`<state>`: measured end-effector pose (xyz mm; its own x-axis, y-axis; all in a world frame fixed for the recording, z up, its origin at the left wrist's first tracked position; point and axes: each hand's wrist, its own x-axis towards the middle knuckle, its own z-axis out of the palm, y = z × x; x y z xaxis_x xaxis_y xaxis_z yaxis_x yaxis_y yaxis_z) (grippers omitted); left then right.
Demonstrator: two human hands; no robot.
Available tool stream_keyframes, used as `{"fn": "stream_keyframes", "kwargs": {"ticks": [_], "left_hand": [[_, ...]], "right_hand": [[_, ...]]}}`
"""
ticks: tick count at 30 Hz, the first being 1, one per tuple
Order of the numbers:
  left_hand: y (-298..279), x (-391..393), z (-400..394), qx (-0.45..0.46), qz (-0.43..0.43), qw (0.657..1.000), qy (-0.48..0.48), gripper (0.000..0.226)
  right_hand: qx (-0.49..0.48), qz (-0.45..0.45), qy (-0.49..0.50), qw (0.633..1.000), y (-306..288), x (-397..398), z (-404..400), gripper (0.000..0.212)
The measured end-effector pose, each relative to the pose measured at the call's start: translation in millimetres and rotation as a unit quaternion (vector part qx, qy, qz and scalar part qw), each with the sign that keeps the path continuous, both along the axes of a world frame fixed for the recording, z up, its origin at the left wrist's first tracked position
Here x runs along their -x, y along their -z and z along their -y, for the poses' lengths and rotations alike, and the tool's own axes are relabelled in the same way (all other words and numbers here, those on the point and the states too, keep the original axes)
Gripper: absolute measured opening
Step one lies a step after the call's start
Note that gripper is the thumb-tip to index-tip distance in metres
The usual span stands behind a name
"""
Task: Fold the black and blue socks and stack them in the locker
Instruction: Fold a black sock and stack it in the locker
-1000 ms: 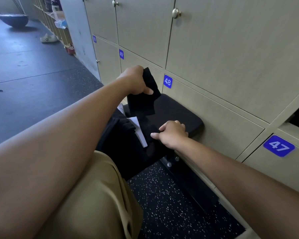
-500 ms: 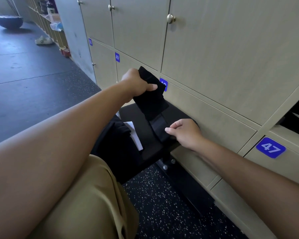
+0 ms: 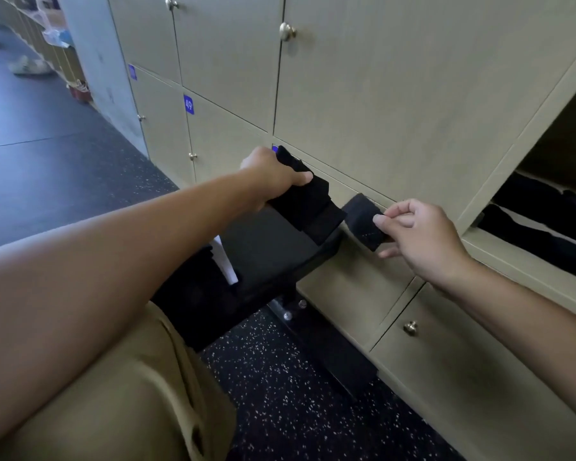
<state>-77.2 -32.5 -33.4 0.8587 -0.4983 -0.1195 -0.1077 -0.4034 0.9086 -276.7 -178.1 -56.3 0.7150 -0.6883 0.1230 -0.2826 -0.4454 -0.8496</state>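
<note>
Black cloth fills both hands. The left hand [image 3: 273, 176] grips one end of a black sock [image 3: 308, 202], fingers curled round it and the thumb laid across its top; the sock hangs folded over the far corner of a black padded bench [image 3: 266, 247]. The right hand [image 3: 416, 234] pinches a second, smaller folded black sock [image 3: 363, 221] between thumb and forefinger, holding it in the air just beside the first sock and in front of a closed locker door [image 3: 373, 91]. The two socks are close together but whether they touch cannot be told.

On the near end of the bench lies a heap of dark clothes [image 3: 193, 287] with a strip of white [image 3: 225, 261] showing among them. To the right an open locker [image 3: 552, 207] holds dark folded socks [image 3: 539, 234] stacked on its shelf. The lockers are pale wood-grain with round metal knobs and small blue number tags, one reading 49 [image 3: 188, 104]. The floor [image 3: 280, 387] under the bench is black rubber flecked with white; further off it is smooth grey. A knee in tan trousers [image 3: 120, 394] fills the lower left corner.
</note>
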Motion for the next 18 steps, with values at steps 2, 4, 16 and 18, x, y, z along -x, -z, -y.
{"fn": "stream_keyframes", "kwargs": {"ticks": [2, 4, 16, 18], "left_hand": [[-1.2, 14.0, 6.1, -0.009, -0.003, 1.0, 0.017, 0.057], [-2.6, 29.7, 11.8, -0.009, -0.016, 0.999, 0.034, 0.055], [-4.7, 96.3, 42.7, 0.176, -0.273, 0.938, 0.118, 0.018], [-4.1, 101.7, 45.1, 0.195, -0.281, 0.931, 0.129, 0.025]], "right_hand": [[0.04, 0.009, 0.012, 0.999, -8.0, 13.5, 2.2, 0.015], [0.076, 0.019, 0.018, 0.997, -14.9, 25.4, 2.2, 0.014], [0.248, 0.009, -0.032, 0.968, -29.4, 75.7, -8.1, 0.017], [0.259, 0.007, -0.03, 0.965, -28.7, 81.2, -6.6, 0.017]]}}
